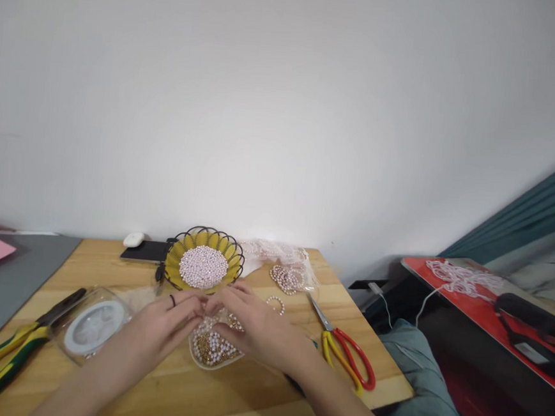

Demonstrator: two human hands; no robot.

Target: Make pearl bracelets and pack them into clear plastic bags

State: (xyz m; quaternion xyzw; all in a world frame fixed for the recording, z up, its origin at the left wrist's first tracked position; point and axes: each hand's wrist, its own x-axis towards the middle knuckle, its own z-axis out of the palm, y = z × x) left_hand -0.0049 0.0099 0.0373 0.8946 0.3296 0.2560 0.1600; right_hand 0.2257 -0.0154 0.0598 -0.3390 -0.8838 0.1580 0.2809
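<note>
My left hand (165, 320), with a dark ring on one finger, and my right hand (253, 325) meet fingertip to fingertip. Both are pinched closed above a small clear tub (215, 364) of gold and white beads. Whatever lies between the fingers is too small or hidden to make out. Just behind them stands a black wire basket (170, 270) with a yellow lining, holding many pale pink beads (203, 267). A small ring of strung beads (275, 304) lies to the right of my right hand, with bunched bead strands (284, 279) beyond it.
Scissors (343, 351) with red and yellow handles lie at the right. Green-and-yellow pliers (16, 348) and a white spool (95, 327) in a clear case sit at the left. A dark phone-like slab (144, 251) and a white case (133, 240) are near the wall.
</note>
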